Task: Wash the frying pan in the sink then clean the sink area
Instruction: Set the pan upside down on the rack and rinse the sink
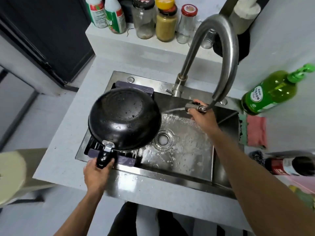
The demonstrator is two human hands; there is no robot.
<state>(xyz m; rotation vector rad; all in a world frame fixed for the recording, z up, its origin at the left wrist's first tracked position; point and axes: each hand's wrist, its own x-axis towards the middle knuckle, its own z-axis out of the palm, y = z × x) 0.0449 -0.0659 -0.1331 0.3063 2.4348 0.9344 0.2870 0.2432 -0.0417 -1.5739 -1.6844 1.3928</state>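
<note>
One frying pan point(124, 118), upside down at centre-left over a dark rack point(119, 159) in the sink point(179, 178). Left hand point(97, 174) wrapped around the pan handle point(104, 160). Right hand point(202, 114) grips the pull-out spray head point(194, 106), water hitting the basin. One green soap bottle point(269, 92) right; two white-green bottles and four jars on the top ledge. White counter point(68, 133).

White counter point(68, 137) holds the sink point(170, 181), green bottle point(271, 92) (tilted) and cloths point(254, 132).
</note>
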